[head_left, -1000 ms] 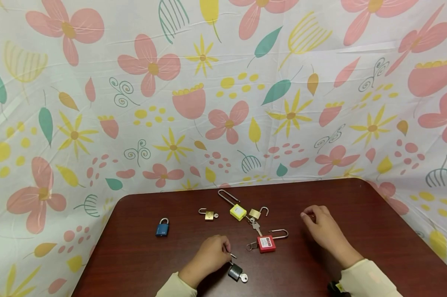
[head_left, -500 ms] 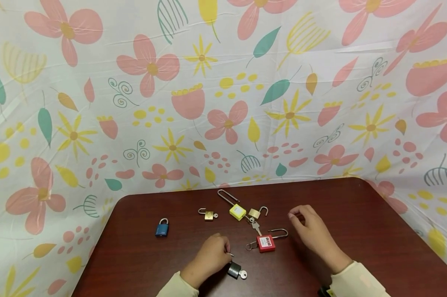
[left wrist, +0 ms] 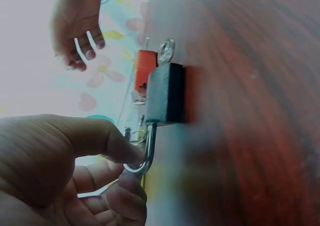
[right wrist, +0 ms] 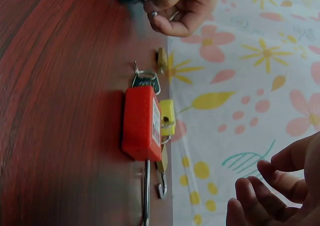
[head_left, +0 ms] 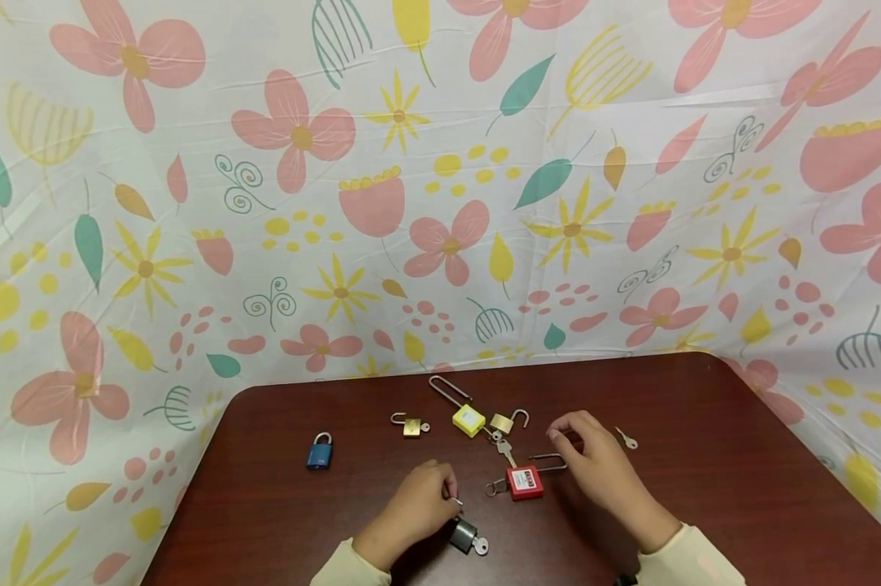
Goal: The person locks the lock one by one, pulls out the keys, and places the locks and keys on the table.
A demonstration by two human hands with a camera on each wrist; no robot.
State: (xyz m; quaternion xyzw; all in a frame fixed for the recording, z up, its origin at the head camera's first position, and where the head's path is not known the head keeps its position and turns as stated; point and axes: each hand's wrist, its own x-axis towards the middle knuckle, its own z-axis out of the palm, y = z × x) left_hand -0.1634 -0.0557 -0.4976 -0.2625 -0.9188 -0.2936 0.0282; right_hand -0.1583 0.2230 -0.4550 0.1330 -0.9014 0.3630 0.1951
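Observation:
My left hand (head_left: 414, 506) pinches the open shackle of a dark padlock (head_left: 464, 534) between thumb and fingers. A key (head_left: 481, 546) sits in that padlock's lower end. In the left wrist view the padlock body (left wrist: 165, 93) hangs out from the gripped shackle (left wrist: 150, 148). My right hand (head_left: 603, 468) hovers with loosely bent fingers beside a red padlock (head_left: 524, 482), partly covering its open shackle in the head view. Nothing shows between the right fingers (right wrist: 247, 193) in the right wrist view. A loose key (head_left: 629, 441) lies on the table beyond the right hand.
Farther back on the dark wooden table (head_left: 264, 521) lie a yellow padlock (head_left: 469, 419) with a long shackle and two small brass padlocks (head_left: 412, 427), all unlocked. A blue padlock (head_left: 320, 452) with its shackle closed stands at left. A flowered cloth (head_left: 440, 179) hangs behind.
My right hand has moved left toward the red padlock, and the loose key has come into view where that hand was. The left hand keeps its pinch on the dark padlock's shackle.

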